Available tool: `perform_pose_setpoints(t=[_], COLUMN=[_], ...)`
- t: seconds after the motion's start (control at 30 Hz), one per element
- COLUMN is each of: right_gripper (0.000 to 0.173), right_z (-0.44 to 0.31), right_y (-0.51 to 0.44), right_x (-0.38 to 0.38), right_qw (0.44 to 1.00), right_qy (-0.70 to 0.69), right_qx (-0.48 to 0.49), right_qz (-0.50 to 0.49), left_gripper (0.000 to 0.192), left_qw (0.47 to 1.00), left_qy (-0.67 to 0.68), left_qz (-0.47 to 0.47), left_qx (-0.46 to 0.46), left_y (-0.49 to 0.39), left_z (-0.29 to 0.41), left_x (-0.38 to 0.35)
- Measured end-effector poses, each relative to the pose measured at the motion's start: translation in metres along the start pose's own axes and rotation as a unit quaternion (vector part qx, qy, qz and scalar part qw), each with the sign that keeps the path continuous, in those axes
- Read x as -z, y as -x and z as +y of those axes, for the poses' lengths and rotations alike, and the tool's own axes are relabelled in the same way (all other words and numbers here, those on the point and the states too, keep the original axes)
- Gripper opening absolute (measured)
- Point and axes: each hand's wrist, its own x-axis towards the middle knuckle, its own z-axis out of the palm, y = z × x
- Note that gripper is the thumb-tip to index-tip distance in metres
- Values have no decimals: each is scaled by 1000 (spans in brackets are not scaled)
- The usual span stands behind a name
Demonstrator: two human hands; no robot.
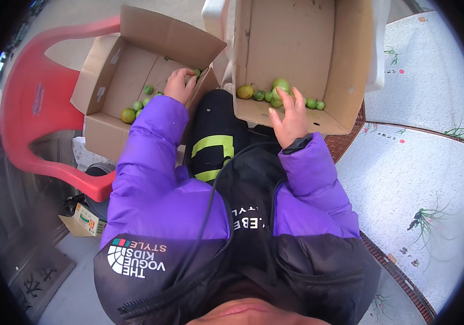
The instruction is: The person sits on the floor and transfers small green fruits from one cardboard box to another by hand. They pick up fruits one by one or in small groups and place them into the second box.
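Observation:
My left hand (180, 86) reaches into the left cardboard box (132, 69), its fingertips at a small green tomato (196, 73) near the box's right wall; whether it grips the tomato is unclear. Several green tomatoes and a yellowish one (128, 115) lie along the near side, partly hidden by my sleeve. Over the near edge of the right cardboard box (289, 36), my right hand (291, 120) has its fingers spread, fingertips at a large pale green tomato (277, 93). Beside it lie an orange-green tomato (245, 92) and several small green ones (311, 103) in a row.
A red plastic chair (59, 81) stands around the left box. The right box rests on a white plastic seat (378, 61). At the right is a white patterned surface with brown woven trim (415, 162). A small open carton (87, 221) sits lower left.

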Motion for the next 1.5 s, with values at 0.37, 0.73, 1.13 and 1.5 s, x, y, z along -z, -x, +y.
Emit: perform_pose_setpoints(t=[0.37, 0.73, 1.13, 1.5], right_gripper=[47, 45, 41, 44], right_z=[22, 15, -19, 2], right_y=[5, 8, 17, 9], right_x=[1, 1, 6, 6], right_qw=[992, 990, 893, 1000], right_qy=[-45, -71, -368, -8], right_qx=[-90, -78, -155, 4], right_qz=[-81, -91, -208, 16], left_gripper=[87, 57, 30, 13], left_qw=[912, 941, 962, 979], left_qy=[-347, -274, 212, 79], left_qz=[-219, -197, 98, 85], left_qx=[-23, 5, -145, -168], left_y=[-44, -40, 42, 16], left_z=[-70, -70, 80, 70], left_x=[-43, -21, 24, 6])
